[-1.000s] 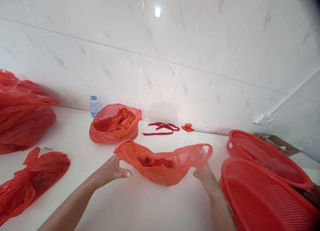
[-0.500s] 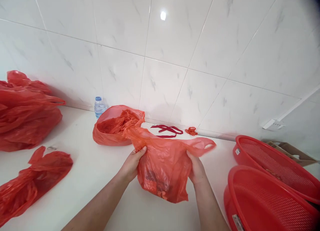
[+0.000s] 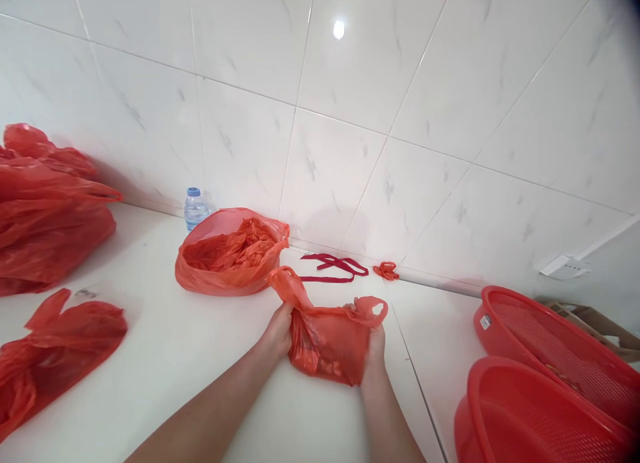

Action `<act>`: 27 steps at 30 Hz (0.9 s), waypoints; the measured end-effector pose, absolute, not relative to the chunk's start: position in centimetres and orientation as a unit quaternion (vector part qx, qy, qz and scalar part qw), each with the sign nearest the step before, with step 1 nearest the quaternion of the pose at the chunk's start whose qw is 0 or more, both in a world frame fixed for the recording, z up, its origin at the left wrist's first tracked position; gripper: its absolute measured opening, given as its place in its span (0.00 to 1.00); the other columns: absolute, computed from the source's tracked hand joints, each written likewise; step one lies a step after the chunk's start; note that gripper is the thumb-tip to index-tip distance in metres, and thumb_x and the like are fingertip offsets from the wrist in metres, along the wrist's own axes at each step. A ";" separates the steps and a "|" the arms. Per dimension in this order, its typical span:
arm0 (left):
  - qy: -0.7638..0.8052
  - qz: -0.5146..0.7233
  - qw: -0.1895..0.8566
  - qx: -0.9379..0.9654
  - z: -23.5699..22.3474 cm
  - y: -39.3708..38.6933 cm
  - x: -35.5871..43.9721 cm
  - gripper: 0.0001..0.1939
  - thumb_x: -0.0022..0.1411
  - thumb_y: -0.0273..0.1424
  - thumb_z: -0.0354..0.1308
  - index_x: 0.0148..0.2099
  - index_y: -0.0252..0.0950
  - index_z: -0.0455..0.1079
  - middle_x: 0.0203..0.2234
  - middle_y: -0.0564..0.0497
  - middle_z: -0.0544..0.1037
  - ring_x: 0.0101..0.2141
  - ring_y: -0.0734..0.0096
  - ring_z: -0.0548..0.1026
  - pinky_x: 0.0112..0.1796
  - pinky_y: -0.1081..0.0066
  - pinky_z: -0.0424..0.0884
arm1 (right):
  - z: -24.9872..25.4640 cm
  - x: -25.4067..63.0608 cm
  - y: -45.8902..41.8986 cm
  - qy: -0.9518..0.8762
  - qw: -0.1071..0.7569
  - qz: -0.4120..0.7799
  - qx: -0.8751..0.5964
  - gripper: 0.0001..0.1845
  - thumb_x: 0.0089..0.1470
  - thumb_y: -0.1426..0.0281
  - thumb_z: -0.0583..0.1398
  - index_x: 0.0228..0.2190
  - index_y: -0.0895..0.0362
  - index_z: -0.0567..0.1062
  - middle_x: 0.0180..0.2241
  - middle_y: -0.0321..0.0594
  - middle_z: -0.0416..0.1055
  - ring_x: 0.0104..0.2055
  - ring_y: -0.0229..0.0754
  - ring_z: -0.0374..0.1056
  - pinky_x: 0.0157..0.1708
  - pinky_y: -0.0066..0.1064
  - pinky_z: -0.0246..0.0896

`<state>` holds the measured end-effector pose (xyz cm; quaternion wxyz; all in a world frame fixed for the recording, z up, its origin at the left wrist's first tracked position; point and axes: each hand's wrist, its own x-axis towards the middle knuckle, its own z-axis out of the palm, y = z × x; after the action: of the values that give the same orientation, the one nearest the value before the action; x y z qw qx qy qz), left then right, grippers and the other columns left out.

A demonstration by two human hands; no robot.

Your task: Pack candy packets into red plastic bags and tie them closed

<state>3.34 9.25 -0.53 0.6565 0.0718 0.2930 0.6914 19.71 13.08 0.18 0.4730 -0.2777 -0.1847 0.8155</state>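
Note:
A small red plastic carrier bag point(image 3: 333, 343) is held between my two hands, just above the white table point(image 3: 305, 419). Something darker and lumpy shows faintly through its lower part; I cannot make out what. My left hand point(image 3: 281, 329) grips the bag's left side, its fingers behind the plastic. On the right side my right hand point(image 3: 374, 346) is closed on the bag, with some fingertips showing over the top edge. The bag's two handle loops stick up at its upper corners. Behind it stands an open red bag point(image 3: 225, 276) stuffed with crumpled red plastic bags.
Red strips point(image 3: 335, 266) and a small red bundle point(image 3: 387, 271) lie by the tiled wall. A water bottle point(image 3: 195, 209) stands at the back. Large filled red bags point(image 3: 45, 223) and a knotted one point(image 3: 75, 343) lie left. Red baskets point(image 3: 493, 316) stand right, near a cardboard box point(image 3: 595, 323).
The bag's sides have been gathered in, so it looks narrower and shorter. My right hand has moved left, closer to my left hand. The view has shifted slightly.

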 end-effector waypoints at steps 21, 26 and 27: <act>0.276 0.615 0.731 0.107 -0.4 8.7 3.0 0.14 0.56 0.39 0.59 0.38 0.33 0.69 0.32 0.46 0.76 0.33 0.66 0.76 0.37 0.67 0.70 | -0.3 20.6 15.3 -0.348 0.435 0.792 -0.250 0.26 0.47 0.52 0.61 0.11 0.54 0.62 0.14 0.33 0.58 0.26 0.40 0.65 0.35 0.34 0.63; 0.242 0.626 0.726 0.147 -0.4 8.7 3.2 0.20 0.57 0.46 0.55 0.25 0.35 0.61 0.19 0.54 0.69 0.22 0.73 0.71 0.30 0.71 0.69 | 0.9 18.6 13.6 -0.414 0.394 0.791 -0.218 0.35 0.49 0.39 0.46 0.31 0.56 0.74 0.11 0.28 0.49 0.14 0.33 0.48 0.24 0.30 0.55; 0.251 0.637 0.711 0.162 -0.4 8.7 3.2 0.20 0.57 0.46 0.55 0.25 0.35 0.61 0.16 0.57 0.65 0.19 0.76 0.68 0.26 0.74 0.67 | 1.1 18.2 13.2 -0.426 0.378 0.791 -0.224 0.37 0.50 0.39 0.45 0.36 0.57 0.74 0.11 0.28 0.50 0.15 0.33 0.49 0.23 0.29 0.54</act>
<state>3.25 8.69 -0.40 0.7107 0.1616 0.2512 0.6369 18.22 13.17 1.09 0.3784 -0.2238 -0.4257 0.7909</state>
